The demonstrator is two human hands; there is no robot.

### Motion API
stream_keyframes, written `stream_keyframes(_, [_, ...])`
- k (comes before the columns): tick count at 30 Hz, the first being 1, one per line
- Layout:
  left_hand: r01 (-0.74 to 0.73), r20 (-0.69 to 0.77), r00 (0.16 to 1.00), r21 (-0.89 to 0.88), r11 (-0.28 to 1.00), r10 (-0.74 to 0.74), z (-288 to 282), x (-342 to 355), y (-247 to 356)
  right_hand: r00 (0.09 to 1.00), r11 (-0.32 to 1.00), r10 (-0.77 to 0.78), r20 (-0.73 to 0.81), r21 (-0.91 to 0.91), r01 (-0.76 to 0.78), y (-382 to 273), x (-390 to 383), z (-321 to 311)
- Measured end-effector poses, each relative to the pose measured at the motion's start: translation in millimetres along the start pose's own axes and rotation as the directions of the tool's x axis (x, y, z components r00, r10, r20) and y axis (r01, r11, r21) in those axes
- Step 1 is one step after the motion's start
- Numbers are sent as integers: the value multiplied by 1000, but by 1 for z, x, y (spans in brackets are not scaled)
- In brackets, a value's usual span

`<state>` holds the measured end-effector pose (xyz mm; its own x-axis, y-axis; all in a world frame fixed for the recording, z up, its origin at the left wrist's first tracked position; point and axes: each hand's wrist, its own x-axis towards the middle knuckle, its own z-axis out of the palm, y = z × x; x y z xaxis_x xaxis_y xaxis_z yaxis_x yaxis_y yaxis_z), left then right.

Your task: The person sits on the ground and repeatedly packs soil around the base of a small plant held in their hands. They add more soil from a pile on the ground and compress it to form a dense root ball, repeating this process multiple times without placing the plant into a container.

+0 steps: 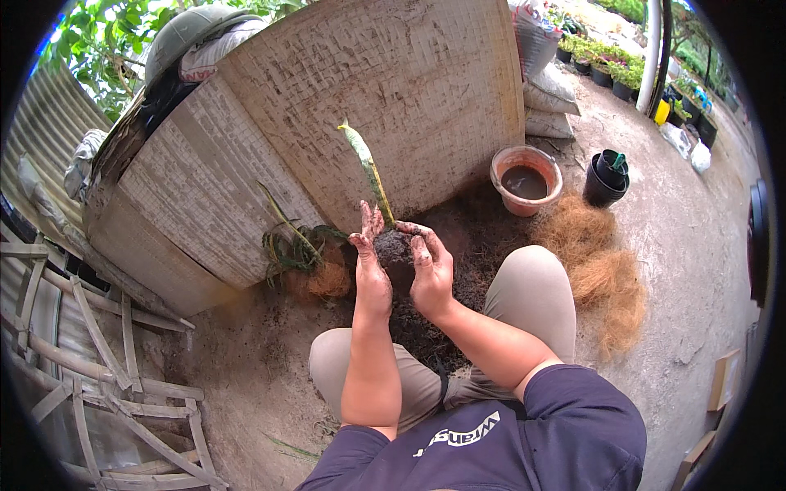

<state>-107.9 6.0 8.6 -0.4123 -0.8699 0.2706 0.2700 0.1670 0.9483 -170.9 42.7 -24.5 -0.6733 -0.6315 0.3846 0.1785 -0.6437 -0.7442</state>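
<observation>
The left hand (372, 274) and the right hand (431, 276) hold between their muddy fingers (422, 254) a dark round soil ball (394, 248), from which one long yellow-green leaf (366, 164) rises. The ball is above the dark loose soil (416, 331) on the grey floor (254, 372).

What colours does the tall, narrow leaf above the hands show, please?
The tall, narrow leaf is green and yellow, clearest in head view.

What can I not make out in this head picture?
Head view:
Soil clump: part of its sides, hidden by the left hand and right hand.
Orange bucket: its bottom, hidden by brown contents.
Dark object: cut off by the right edge.
Distant potted plants: kinds unclear, too small.
</observation>
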Motion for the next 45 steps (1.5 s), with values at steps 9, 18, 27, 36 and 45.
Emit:
stream_keyframes(9, [-97, -118, 989, -112, 989, 84, -3, 8, -5, 829, 666, 550, 101, 547, -508, 9, 23, -6])
stream_keyframes(18, [-415, -82, 876, 378, 828, 476, 11, 7, -27, 818, 640, 574, 33, 605, -473, -3, 26, 0])
stream_keyframes(27, [-421, -184, 874, 170, 891, 449, 17, 1, -44, 886, 823, 457, -77, 414, -388, 5, 18, -7])
stream_keyframes(36, [-452, -297, 836, 101, 886, 461, 28, 5, -39, 898, 783, 437, -49, 512, -353, -8, 22, -1])
stream_keyframes(45, [-459, -233, 848, 127, 879, 476, 20, -4, -40, 884, 779, 463, -70, 507, -368, -10, 15, -2])
